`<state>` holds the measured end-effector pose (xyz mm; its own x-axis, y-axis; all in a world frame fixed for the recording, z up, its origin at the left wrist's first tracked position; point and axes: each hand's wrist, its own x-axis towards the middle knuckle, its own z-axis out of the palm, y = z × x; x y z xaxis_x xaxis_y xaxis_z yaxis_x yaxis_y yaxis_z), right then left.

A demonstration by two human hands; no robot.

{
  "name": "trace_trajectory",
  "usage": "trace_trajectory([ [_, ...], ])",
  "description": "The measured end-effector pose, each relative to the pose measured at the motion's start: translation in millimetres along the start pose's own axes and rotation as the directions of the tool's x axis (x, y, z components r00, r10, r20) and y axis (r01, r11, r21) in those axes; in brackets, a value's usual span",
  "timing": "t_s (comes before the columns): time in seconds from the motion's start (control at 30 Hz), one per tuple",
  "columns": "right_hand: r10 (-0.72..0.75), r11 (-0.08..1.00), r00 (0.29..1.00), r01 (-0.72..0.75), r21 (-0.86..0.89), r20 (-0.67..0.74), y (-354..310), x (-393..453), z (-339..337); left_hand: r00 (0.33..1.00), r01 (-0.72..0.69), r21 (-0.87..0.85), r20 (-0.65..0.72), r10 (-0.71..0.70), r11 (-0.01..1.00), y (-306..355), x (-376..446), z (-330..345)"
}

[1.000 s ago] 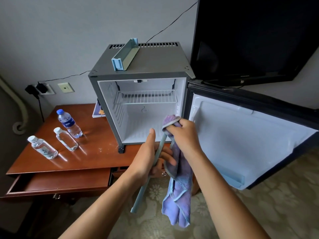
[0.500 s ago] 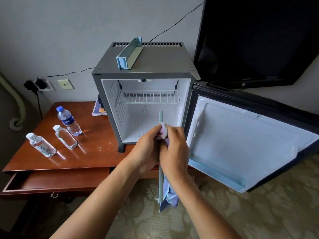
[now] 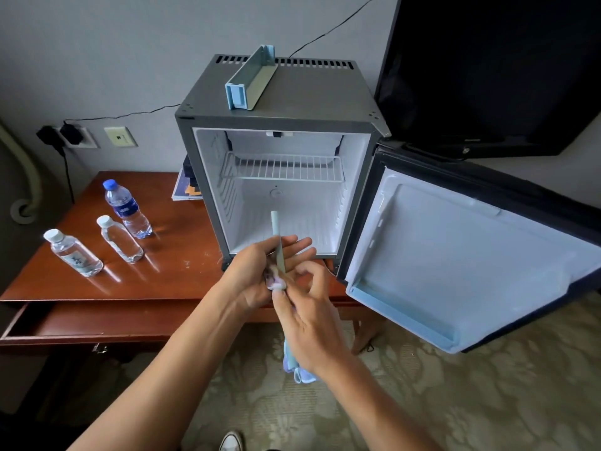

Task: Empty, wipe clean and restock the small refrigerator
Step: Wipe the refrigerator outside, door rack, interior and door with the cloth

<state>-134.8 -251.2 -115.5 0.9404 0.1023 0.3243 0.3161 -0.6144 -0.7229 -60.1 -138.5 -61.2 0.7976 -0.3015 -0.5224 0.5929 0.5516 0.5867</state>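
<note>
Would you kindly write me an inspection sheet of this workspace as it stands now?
Surface: wooden table, its drawer pulled open.
Job's things: refrigerator open and empty but for a wire shelf; door bin on its top; three water bottles on the table.
Clutter: booklet behind the refrigerator.
Hands: left hand and right hand work a pale strip with a cloth.
Cables: cord from the wall plug.
Surroundings: television, patterned carpet.
</note>
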Motion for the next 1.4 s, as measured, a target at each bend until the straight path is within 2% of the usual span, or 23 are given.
trace_trajectory([
  [0.13,-0.029,0.997,0.997,0.034,0.067,-0.069,0.8,-11.9,7.8,1.0,-0.029,0.02,0.012,0.029,0.999,6.5,1.1,-11.8],
  [0.27,-0.084,0.99,0.996,0.087,0.107,-0.027,0.5,-21.8,5.3,0.996,-0.093,0.039,0.014,0.093,0.995,17.4,-0.8,-20.5],
  [0.4,-0.082,0.985,0.977,0.11,0.135,-0.196,0.9,-7.2,4.6,0.996,-0.077,0.051,0.056,0.074,0.996,11.3,-7.6,-16.4],
  [0.53,0.008,0.989,0.947,0.04,0.145,-0.321,6.4,24.7,3.0,0.997,-0.03,0.043,0.069,0.027,0.999,-6.1,-11.5,-14.4],
  [0.63,0.019,0.994,0.936,0.019,0.105,-0.351,7.4,35.5,4.2,0.996,-0.041,0.037,0.08,0.038,0.998,-5.8,-12.0,-14.8],
  [0.7,-0.007,0.989,0.956,0.05,0.139,-0.294,7.7,29.2,3.4,0.995,-0.071,0.022,0.07,0.07,0.997,2.3,-10.5,-15.2],
  [0.77,-0.001,0.965,0.988,0.04,0.258,-0.152,11.1,14.4,-0.6,0.991,-0.12,0.012,0.056,0.119,0.993,13.0,-8.7,-16.3],
  [0.83,0.035,0.954,0.999,-0.025,0.299,-0.026,13.6,-3.8,-7.6,0.986,-0.166,0.016,0.033,0.165,0.986,21.3,-6.9,-18.4],
  [0.87,0.097,0.931,0.995,-0.096,0.352,0.014,19.0,-12.1,-9.8,0.983,-0.185,0.017,0.011,0.184,0.983,23.3,-5.8,-19.6],
  [0.93,0.292,0.784,0.953,-0.289,0.55,0.084,27.7,-21.6,-14.5,0.979,-0.202,0.012,-0.041,0.202,0.979,23.0,-4.5,-20.5],
  [0.97,0.372,0.716,0.921,-0.363,0.597,0.114,33.6,-24.5,-15.9,0.977,-0.203,0.013,-0.065,0.204,0.979,20.8,-4.2,-20.3],
  [1.0,0.407,0.706,0.905,-0.397,0.587,0.123,37.6,-25.6,-17.2,0.975,-0.203,0.018,-0.084,0.204,0.979,17.7,-3.6,-20.1],
  [1.07,0.426,0.67,0.882,-0.457,0.585,0.201,42.3,-28.0,-19.5,0.974,-0.195,0.041,-0.11,0.199,0.98,10.4,-1.7,-20.2],
  [1.13,0.42,0.525,0.844,-0.525,0.67,0.333,37.4,-31.4,-22.8,0.97,-0.191,0.057,-0.139,0.197,0.98,3.8,0.3,-21.8],
  [1.17,0.391,0.488,0.834,-0.546,0.681,0.389,35.8,-34.5,-23.8,0.969,-0.189,0.062,-0.152,0.197,0.98,0.8,1.3,-22.9],
  [1.3,0.367,0.647,0.808,-0.578,0.497,0.461,42.6,-51.2,-8.7,0.972,-0.161,0.072,-0.164,0.171,0.984,-10.6,4.8,-27.7],
  [1.4,0.42,0.646,0.788,-0.608,0.462,0.45,45.3,-54.1,2.4,0.977,-0.14,0.087,-0.148,0.152,0.986,-16.0,11.9,-31.8],
])
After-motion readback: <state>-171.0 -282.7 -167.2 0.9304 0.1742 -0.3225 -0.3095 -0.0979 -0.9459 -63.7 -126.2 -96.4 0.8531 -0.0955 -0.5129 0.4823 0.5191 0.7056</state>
